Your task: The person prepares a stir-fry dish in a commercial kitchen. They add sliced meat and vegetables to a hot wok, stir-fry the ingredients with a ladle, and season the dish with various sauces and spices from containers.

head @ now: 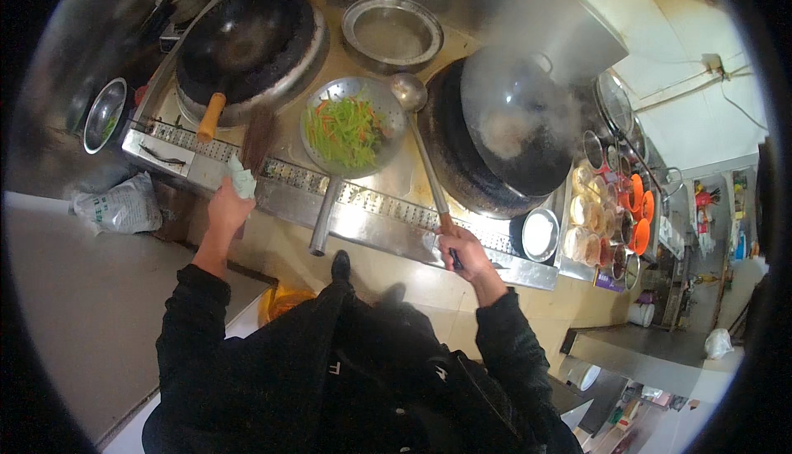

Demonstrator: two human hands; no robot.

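My right hand is closed around the handle end of a long metal ladle. The ladle's bowl rests by the rim of a perforated metal strainer, which holds shredded green vegetables with orange strips. In my left hand is a bunched pale cloth, at the stove's front edge. A brown, brush-like thing lies just beyond the cloth; whether my fingers touch it I cannot tell. Steam rises from the dark wok on the right, blurring its contents. A second wok, with a wooden handle, sits at left.
A steel basin of cloudy liquid stands at the back. Seasoning containers and orange bowls line the right side, beside a small bowl of white stuff. A plastic sack and a metal bowl are at left.
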